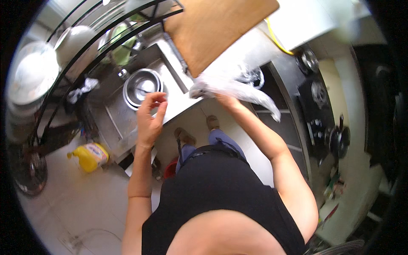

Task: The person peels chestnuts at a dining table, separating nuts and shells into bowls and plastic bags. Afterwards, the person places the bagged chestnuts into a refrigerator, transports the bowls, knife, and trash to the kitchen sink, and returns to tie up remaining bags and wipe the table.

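Observation:
My left hand (pixel 150 119) is beside two nested stainless steel bowls (pixel 142 85) at the sink, its fingers bent and thumb apart, with nothing seen between them. My right hand (pixel 225 99) is by the counter's front edge, its fingers mostly hidden by a clear plastic bag (pixel 236 90). The bag is bunched at its left end, where something dark shows, and its other end hangs past my wrist. A wooden cutting board (pixel 220 28) lies just beyond the bag, on the counter. Blur hides what the bag holds.
A black metal rack with white bowls (pixel 76 44) and plates (pixel 33 73) arches over the sink (pixel 111 116) at the left. A yellow plastic bottle (pixel 91 156) stands left of my left forearm. At the right are a gas stove (pixel 315 95) and a frying pan (pixel 339 142).

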{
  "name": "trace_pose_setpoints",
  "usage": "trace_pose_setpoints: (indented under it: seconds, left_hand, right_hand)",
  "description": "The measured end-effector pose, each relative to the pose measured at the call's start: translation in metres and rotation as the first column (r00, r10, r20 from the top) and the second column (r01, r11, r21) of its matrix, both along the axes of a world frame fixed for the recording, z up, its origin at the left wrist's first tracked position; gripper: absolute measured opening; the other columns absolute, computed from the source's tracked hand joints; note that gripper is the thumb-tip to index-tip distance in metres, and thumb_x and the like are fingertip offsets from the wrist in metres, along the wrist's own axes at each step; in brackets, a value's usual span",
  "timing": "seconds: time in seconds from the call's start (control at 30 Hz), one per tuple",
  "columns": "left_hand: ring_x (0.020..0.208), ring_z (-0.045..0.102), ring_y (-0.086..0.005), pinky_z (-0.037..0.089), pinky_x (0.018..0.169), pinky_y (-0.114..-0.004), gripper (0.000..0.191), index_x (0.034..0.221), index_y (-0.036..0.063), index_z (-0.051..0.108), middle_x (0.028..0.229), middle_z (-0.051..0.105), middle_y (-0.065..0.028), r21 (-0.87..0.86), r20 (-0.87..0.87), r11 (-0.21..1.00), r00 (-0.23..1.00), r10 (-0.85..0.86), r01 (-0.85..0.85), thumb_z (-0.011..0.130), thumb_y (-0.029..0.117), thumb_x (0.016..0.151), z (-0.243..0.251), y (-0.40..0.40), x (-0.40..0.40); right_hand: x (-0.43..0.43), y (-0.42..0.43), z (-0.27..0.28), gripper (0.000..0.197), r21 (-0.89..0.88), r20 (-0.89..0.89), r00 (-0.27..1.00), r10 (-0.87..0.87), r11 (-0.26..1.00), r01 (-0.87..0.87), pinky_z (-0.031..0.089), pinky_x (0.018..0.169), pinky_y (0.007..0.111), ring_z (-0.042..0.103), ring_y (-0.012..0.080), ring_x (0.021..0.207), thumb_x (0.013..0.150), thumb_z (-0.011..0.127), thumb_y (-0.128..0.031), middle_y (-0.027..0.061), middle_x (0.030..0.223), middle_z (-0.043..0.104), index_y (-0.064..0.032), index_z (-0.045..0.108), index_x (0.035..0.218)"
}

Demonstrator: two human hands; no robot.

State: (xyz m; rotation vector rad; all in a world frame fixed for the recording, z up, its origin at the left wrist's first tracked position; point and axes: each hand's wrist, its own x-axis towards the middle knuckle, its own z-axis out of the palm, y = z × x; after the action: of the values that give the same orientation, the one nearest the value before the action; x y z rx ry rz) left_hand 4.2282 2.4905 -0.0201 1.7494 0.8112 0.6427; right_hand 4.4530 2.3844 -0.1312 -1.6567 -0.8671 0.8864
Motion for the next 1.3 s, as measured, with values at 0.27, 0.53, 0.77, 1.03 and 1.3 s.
trace_pose_setpoints:
  seconds: [0.27, 0.53, 0.77, 1.03, 1.3]
  left_hand:
    - [0.067, 0.056, -0.0108, 0.047, 0.065, -0.026, 0.015, 0.093, 0.001, 0.057, 0.078, 0.06, -0.0043, -0.29, -0.254, 0.93, 0.955, 0.154, -0.228, 0.057, 0.013, 0.084, -0.106, -0.144, -0.009]
    - [0.082, 0.058, -0.0133, 0.048, 0.073, -0.027, 0.022, 0.105, 0.0011, 0.056, 0.093, 0.062, -0.0056, -0.504, -0.178, 0.619, 0.774, 0.608, -0.602, 0.053, 0.016, 0.089, -0.171, -0.315, 0.032]
    - [0.124, 0.036, -0.0335, 0.035, 0.099, -0.047, 0.073, 0.136, 0.0034, 0.029, 0.138, 0.035, -0.0181, -0.968, 0.237, 0.245, -0.129, 0.963, 0.053, 0.042, 0.055, 0.087, -0.18, -0.362, 0.052]
    - [0.12, 0.043, -0.0342, 0.033, 0.101, -0.048, 0.078, 0.133, 0.002, 0.036, 0.131, 0.043, -0.0189, -0.509, 0.662, 0.832, -0.718, 0.213, -0.223, 0.028, 0.063, 0.084, -0.115, -0.597, 0.026]
    - [0.113, 0.051, -0.0322, 0.038, 0.098, -0.045, 0.063, 0.127, 0.0007, 0.043, 0.124, 0.051, -0.0175, -0.518, 0.75, 0.553, -0.658, -0.076, -0.653, 0.033, 0.051, 0.09, -0.039, -0.99, 0.052]
  right_hand:
    - [0.083, -0.018, -0.002, 0.027, -0.119, -0.06, 0.987, 0.148, 0.981, -0.154, 0.041, 0.084, 0.03, 0.053, 0.0166, 0.092, 0.086, 0.056, -0.021, 0.0057, 0.099, 0.06, -0.0045, 0.061, 0.107]
    - [0.018, 0.016, -0.012, 0.021, 0.014, -0.261, 0.812, 0.522, 0.843, -0.538, 0.037, 0.073, 0.029, 0.048, 0.0147, 0.081, 0.081, 0.062, -0.025, 0.0038, 0.09, 0.056, -0.0045, 0.06, 0.087]
    - [-0.063, -0.044, 0.003, 0.028, -0.035, -0.071, 0.232, 0.97, 0.23, -0.972, 0.041, 0.075, 0.027, 0.052, 0.0123, 0.086, 0.086, 0.054, -0.024, 0.0038, 0.094, 0.058, -0.004, 0.058, 0.104]
    - [-0.139, -0.353, 0.109, 0.018, 0.169, 0.437, -0.727, 0.53, -0.842, -0.513, 0.049, 0.066, 0.031, 0.061, 0.0203, 0.073, 0.069, 0.061, -0.005, 0.0085, 0.08, 0.062, -0.0027, 0.065, 0.086]
    - [-0.163, -0.728, 0.179, 0.033, 0.118, 0.607, -0.795, 0.017, -0.991, 0.069, 0.047, 0.066, 0.032, 0.057, 0.0227, 0.074, 0.06, 0.063, 0.001, 0.0063, 0.077, 0.056, -0.0087, 0.067, 0.091]
